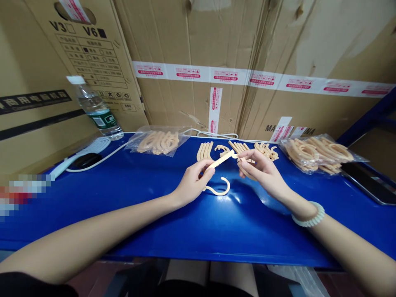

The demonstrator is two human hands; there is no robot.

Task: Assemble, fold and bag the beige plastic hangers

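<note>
My left hand (192,181) is closed on a flat beige plastic bar (221,160), which slants up to the right. My right hand (261,169) pinches a small beige plastic piece (241,160) at the bar's far end; the fingers partly cover this piece. Just below my left fingers is a beige plastic hook (224,190), its curve facing right. Its near end passes behind the fingers, so I cannot tell whether they touch it. Behind my hands lie a group of curved beige bars (204,151), a few small hooks (221,149) and a pile of small curved pieces (266,151).
The blue table (148,231) ends against cardboard boxes (192,49). Bagged beige parts lie at left (159,141) and right (315,152). A water bottle (100,113), white cable (117,152), black mouse-like object (87,160) and dark flat device (371,181) lie around the edges.
</note>
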